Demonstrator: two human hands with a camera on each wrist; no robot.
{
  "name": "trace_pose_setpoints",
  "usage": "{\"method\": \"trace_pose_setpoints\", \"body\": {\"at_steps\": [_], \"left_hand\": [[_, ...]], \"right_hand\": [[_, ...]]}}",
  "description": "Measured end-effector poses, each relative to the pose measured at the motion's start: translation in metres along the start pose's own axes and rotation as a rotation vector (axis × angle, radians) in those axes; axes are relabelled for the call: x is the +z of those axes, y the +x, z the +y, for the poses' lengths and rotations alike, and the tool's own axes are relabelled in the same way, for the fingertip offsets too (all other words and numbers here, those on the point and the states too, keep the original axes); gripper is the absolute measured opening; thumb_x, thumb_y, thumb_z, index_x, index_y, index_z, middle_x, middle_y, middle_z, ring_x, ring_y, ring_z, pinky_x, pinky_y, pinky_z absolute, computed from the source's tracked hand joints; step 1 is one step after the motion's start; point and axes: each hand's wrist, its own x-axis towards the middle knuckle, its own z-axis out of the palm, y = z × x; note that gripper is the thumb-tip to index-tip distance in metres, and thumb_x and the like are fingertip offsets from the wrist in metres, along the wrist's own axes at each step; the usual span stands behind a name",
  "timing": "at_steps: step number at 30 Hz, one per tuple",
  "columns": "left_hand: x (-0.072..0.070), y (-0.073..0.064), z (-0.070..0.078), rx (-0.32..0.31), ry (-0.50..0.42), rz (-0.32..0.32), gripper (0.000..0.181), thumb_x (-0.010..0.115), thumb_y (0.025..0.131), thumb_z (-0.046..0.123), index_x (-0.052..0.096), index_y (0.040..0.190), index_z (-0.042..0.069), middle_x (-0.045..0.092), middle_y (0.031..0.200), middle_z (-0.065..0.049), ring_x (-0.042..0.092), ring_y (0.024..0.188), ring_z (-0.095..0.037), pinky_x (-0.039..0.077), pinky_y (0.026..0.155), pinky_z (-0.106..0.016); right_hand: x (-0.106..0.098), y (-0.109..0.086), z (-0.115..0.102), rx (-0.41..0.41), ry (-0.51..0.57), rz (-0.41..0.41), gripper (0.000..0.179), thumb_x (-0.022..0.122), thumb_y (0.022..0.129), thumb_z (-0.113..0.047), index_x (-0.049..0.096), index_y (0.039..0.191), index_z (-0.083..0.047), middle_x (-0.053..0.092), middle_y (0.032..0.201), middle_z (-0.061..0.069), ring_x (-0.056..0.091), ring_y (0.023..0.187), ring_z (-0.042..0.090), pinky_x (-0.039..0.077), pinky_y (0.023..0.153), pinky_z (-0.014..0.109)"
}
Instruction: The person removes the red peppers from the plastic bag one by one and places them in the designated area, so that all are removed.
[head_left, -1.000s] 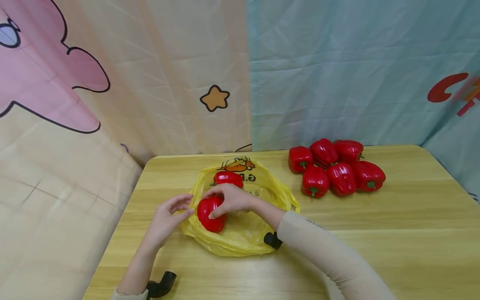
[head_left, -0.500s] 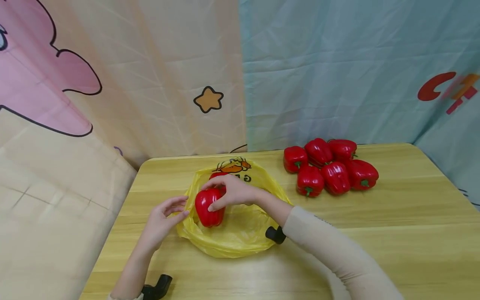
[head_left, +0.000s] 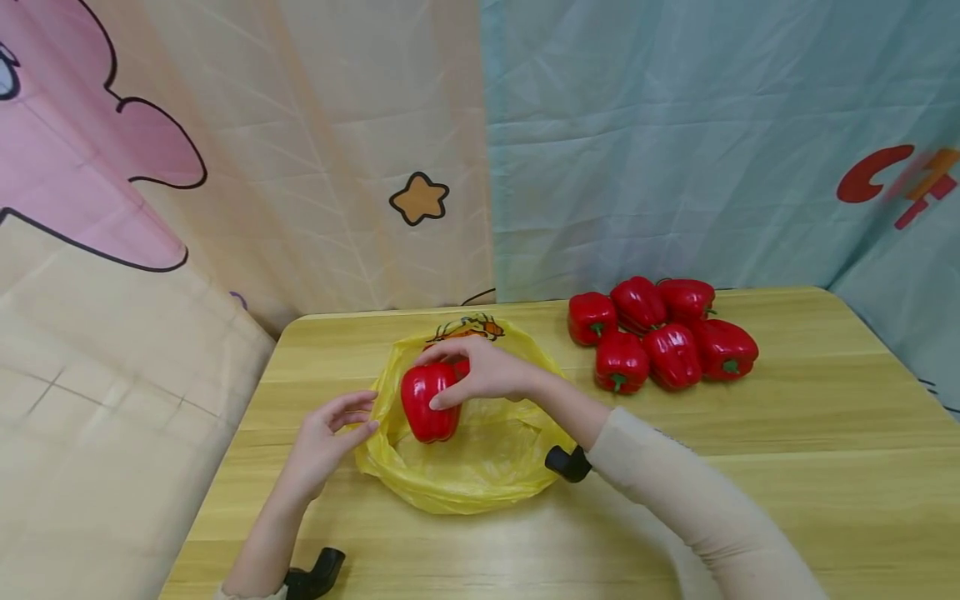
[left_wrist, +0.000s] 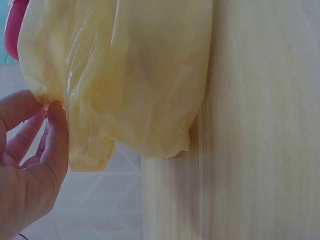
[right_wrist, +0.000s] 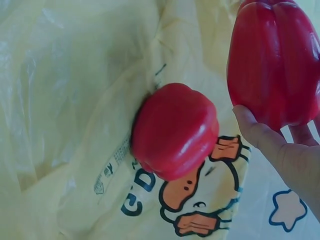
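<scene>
My right hand [head_left: 487,371] grips a red bell pepper [head_left: 429,408] over the opening of a yellow plastic bag [head_left: 487,483]. In the right wrist view this pepper [right_wrist: 275,60] is raised, with the thumb along its side. Another red bell pepper [right_wrist: 175,131] lies inside the bag against its printed wall; in the head view my right hand mostly covers it. At the bag's left rim my left hand [head_left: 322,442] pinches the plastic between thumb and fingers, and the left wrist view shows the bag's side [left_wrist: 145,85] hanging from that pinch.
Several red bell peppers [head_left: 671,354] sit in a cluster at the back right of the wooden table [head_left: 825,467]. A printed curtain [head_left: 637,150] hangs behind the table's far edge. Black wrist mounts [head_left: 318,573] stick out by both forearms.
My right hand has raised the bell pepper from inside the bag and shifted it slightly right and away from me. My left hand keeps its pinch on the rim. The head view has shifted slightly.
</scene>
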Motion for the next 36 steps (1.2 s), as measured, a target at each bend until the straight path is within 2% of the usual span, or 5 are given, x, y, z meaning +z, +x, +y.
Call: {"method": "trace_pose_setpoints", "body": {"at_steps": [7, 16, 32, 36], "left_hand": [[0.0, 0.0, 0.0, 0.011, 0.0, 0.006, 0.039, 0.067, 0.085, 0.005, 0.056, 0.121, -0.004, 0.059, 0.114, -0.02, 0.058, 0.092, -0.007, 0.05, 0.076, -0.019], [-0.003, 0.001, 0.002, 0.015, -0.002, -0.002, 0.039, 0.067, 0.085, 0.005, 0.056, 0.122, -0.004, 0.059, 0.113, -0.02, 0.058, 0.093, -0.007, 0.05, 0.076, -0.019], [-0.002, -0.001, 0.0, 0.032, -0.009, 0.005, 0.039, 0.067, 0.085, 0.004, 0.056, 0.121, -0.004, 0.059, 0.112, -0.02, 0.058, 0.092, -0.009, 0.05, 0.076, -0.019], [-0.001, -0.001, -0.001, 0.02, -0.013, 0.007, 0.038, 0.067, 0.085, 0.004, 0.057, 0.121, -0.003, 0.059, 0.112, -0.019, 0.059, 0.092, -0.01, 0.05, 0.077, -0.02]], "right_hand": [[-0.013, -0.01, -0.008, -0.004, 0.009, 0.032, 0.048, 0.077, 0.075, -0.013, 0.061, 0.12, -0.013, 0.057, 0.117, 0.001, 0.052, 0.102, 0.021, 0.054, 0.073, 0.033], [-0.028, -0.028, -0.019, 0.025, 0.06, 0.06, 0.05, 0.076, 0.075, -0.011, 0.06, 0.122, -0.014, 0.052, 0.124, 0.003, 0.047, 0.11, 0.026, 0.054, 0.074, 0.037], [-0.05, -0.068, -0.022, 0.018, 0.103, 0.082, 0.052, 0.078, 0.074, -0.01, 0.059, 0.122, -0.013, 0.053, 0.125, 0.005, 0.046, 0.114, 0.028, 0.054, 0.078, 0.041], [-0.053, -0.076, -0.021, 0.019, 0.1, 0.082, 0.052, 0.078, 0.074, -0.01, 0.059, 0.122, -0.013, 0.053, 0.124, 0.006, 0.046, 0.114, 0.029, 0.053, 0.078, 0.041]]}}
